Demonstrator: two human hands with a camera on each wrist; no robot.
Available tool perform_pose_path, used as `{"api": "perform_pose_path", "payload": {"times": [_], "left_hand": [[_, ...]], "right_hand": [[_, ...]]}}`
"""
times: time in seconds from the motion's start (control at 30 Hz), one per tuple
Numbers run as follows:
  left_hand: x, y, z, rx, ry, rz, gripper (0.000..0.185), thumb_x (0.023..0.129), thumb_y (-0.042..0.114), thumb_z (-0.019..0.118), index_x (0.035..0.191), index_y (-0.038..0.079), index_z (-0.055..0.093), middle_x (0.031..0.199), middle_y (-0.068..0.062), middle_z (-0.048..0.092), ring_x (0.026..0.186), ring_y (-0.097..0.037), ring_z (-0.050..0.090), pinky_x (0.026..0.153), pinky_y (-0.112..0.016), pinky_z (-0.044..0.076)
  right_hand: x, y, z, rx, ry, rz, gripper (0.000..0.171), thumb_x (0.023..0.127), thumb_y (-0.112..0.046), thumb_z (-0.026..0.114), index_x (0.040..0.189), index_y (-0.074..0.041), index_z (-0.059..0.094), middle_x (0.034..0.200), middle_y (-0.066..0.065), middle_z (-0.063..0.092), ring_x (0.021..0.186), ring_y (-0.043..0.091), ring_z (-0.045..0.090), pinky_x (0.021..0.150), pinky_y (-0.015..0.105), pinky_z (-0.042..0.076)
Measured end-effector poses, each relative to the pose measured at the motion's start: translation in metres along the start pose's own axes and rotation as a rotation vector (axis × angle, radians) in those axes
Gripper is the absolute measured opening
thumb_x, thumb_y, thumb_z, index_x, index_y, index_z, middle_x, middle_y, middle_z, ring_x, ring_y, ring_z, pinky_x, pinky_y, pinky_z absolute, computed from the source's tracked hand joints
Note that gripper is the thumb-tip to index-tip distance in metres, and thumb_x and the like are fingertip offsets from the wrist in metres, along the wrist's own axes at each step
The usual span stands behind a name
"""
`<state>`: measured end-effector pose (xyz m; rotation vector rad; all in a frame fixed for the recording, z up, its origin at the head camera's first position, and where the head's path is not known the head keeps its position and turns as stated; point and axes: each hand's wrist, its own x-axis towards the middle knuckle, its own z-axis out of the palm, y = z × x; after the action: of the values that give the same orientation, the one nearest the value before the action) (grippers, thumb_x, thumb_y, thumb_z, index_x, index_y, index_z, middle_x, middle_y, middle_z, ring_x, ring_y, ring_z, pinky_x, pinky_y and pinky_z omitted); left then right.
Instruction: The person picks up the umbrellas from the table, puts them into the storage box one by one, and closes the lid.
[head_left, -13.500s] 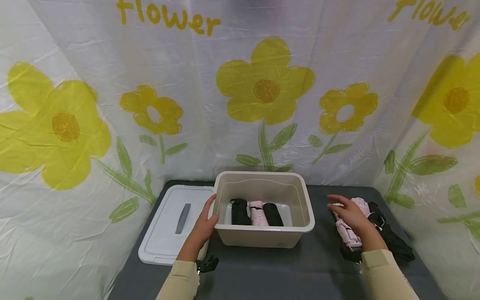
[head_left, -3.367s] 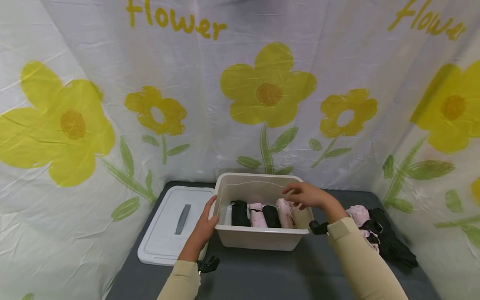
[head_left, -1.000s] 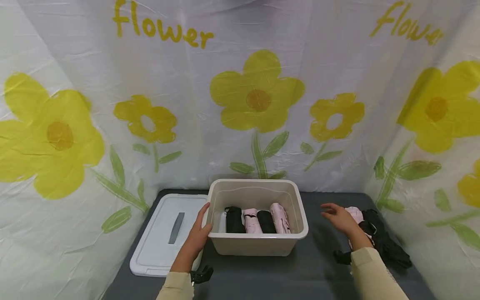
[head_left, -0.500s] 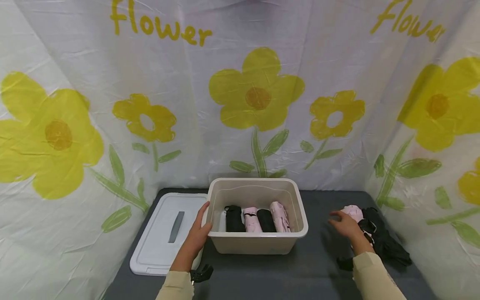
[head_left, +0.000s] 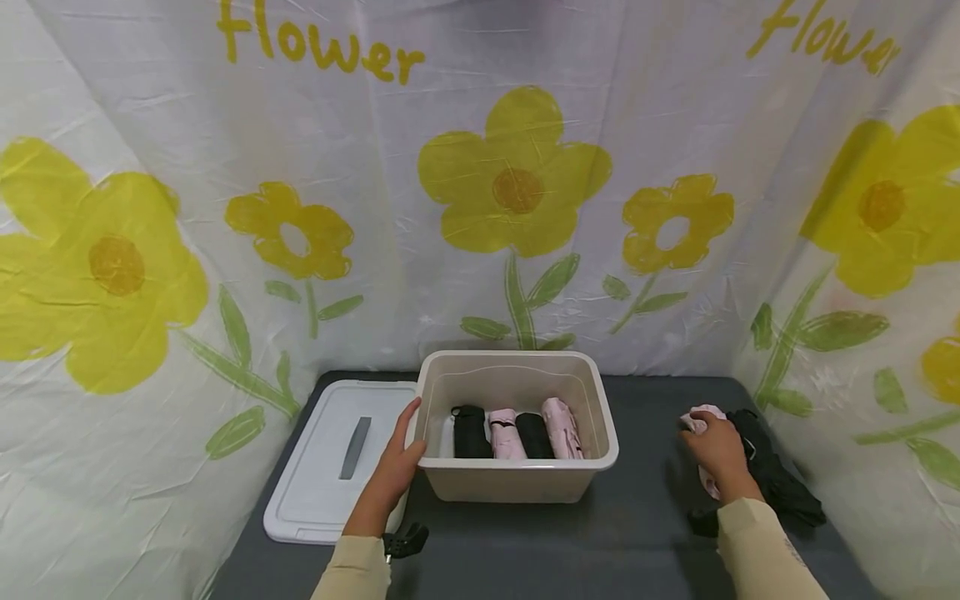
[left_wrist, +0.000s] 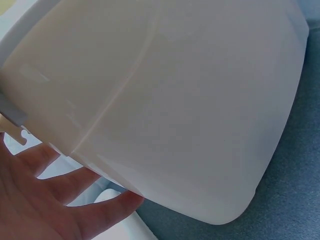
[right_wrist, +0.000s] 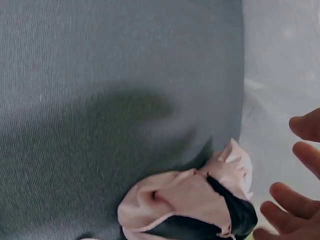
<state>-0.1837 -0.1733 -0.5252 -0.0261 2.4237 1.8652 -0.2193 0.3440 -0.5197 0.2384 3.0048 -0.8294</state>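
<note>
A beige bin point(head_left: 517, 463) stands mid-table and holds a row of folded umbrellas: black point(head_left: 471, 433), pink point(head_left: 506, 437), black point(head_left: 534, 436), pink point(head_left: 562, 427). My left hand point(head_left: 395, 468) rests with straight fingers against the bin's left wall point(left_wrist: 165, 100), thumb up by the rim. My right hand point(head_left: 717, 450) lies over a loose pink folded umbrella point(head_left: 701, 416) at the right. In the right wrist view that pink umbrella point(right_wrist: 185, 200) lies on the grey cloth, and my fingers point(right_wrist: 289, 196) are spread beside it, not closed round it.
A white lid point(head_left: 333, 462) with a grey handle lies flat left of the bin. Black folded umbrellas point(head_left: 776, 479) are heaped right of my right hand. The grey table point(head_left: 547, 542) is walled by flower-printed sheets at the back and both sides.
A second pink umbrella went into the bin. My right hand then drew back from the bin to the right and came down over the loose pink umbrella. My left hand stayed put.
</note>
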Motion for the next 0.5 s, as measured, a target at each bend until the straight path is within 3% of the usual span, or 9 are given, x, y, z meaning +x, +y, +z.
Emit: {"api": "perform_pose_path", "payload": {"times": [0.13, 0.3, 0.5], "left_hand": [[0.000, 0.003, -0.001, -0.013, -0.012, 0.001, 0.071, 0.091, 0.010, 0.041, 0.153, 0.038, 0.017, 0.160, -0.009, 0.019, 0.136, -0.038, 0.032, 0.097, -0.062, 0.039], [0.002, 0.005, -0.002, -0.024, -0.024, -0.012, 0.073, 0.090, 0.005, 0.040, 0.155, 0.028, 0.016, 0.160, -0.014, 0.017, 0.135, -0.039, 0.031, 0.097, -0.061, 0.038], [0.003, 0.002, -0.001, -0.042, -0.014, 0.011, 0.074, 0.088, 0.005, 0.041, 0.155, 0.027, 0.017, 0.159, -0.015, 0.019, 0.131, -0.038, 0.033, 0.092, -0.054, 0.043]], "right_hand": [[0.001, 0.004, -0.003, -0.040, -0.060, 0.073, 0.061, 0.091, -0.030, 0.048, 0.140, 0.004, 0.039, 0.139, 0.041, 0.035, 0.124, 0.059, 0.032, 0.097, 0.072, 0.025], [-0.001, 0.007, -0.007, 0.028, -0.160, 0.174, 0.068, 0.093, -0.035, 0.047, 0.147, 0.001, 0.026, 0.143, 0.043, 0.018, 0.128, 0.064, 0.017, 0.098, 0.076, 0.013], [-0.003, 0.011, -0.009, 0.034, -0.181, 0.190, 0.074, 0.093, -0.038, 0.050, 0.148, 0.004, 0.021, 0.140, 0.048, 0.012, 0.126, 0.066, 0.014, 0.096, 0.075, 0.019]]}}
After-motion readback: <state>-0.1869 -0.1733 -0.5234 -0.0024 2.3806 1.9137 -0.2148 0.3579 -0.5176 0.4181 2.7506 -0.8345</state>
